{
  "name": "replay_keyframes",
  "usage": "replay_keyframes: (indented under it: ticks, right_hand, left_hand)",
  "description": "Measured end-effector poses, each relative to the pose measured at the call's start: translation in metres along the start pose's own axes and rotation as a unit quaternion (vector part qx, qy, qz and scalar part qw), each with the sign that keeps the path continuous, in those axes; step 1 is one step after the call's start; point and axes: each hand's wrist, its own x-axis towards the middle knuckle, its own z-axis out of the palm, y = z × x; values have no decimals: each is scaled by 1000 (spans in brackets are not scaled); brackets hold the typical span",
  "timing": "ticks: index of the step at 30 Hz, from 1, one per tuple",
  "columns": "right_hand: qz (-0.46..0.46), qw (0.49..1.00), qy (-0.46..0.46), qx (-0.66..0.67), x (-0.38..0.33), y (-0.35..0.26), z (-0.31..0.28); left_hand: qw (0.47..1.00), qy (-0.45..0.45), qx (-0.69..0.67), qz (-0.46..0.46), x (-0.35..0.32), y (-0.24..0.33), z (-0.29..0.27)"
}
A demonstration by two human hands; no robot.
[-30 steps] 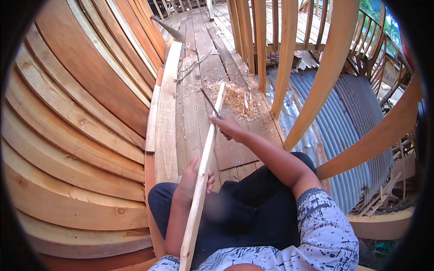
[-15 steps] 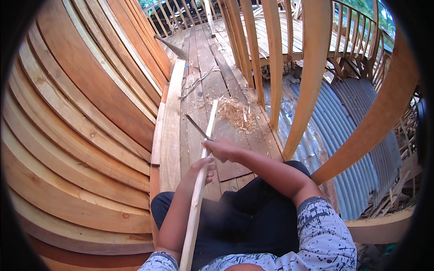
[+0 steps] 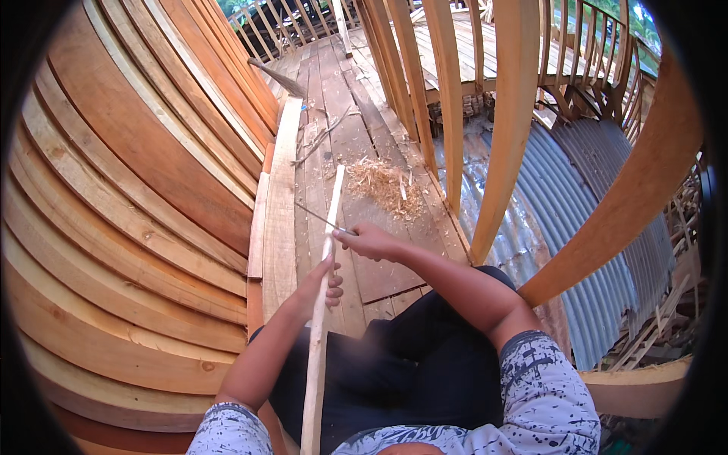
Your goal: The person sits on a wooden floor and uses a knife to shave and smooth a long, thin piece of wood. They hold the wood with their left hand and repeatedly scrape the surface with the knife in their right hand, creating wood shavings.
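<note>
1. The long pale wooden strip [image 3: 324, 288] runs from the lap out over the plank deck [image 3: 356, 144]; keep it braced.
2. The left hand [image 3: 324, 282] is wrapped closed around the strip at mid-length; hold firm.
3. The right hand [image 3: 369, 241] is fisted on the thin dark blade [image 3: 317, 218]; judged best: shallow strokes away from the body.

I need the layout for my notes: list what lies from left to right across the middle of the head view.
Curved wooden planking → long flat board → thin wooden stick → right hand → upright wooden rib → corrugated metal sheet

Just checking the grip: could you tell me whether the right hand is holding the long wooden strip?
No: the right hand holds a thin blade, while the left hand grips the wooden strip.
</note>
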Motion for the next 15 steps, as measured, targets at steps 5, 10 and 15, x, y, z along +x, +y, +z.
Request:
replay_keyframes:
  ticks: [5, 10, 15]
  right_hand:
    - [13, 998, 51, 30, 4, 9, -6]
    - [11, 998, 62, -10, 13, 17, -7]
    - [-20, 995, 96, -31, 25, 31, -4]
  left_hand:
    - [999, 21, -22, -29, 21, 14, -32]
    - [987, -19, -120, -105, 34, 27, -65]
    - [971, -83, -200, -98, 19, 20, -51]
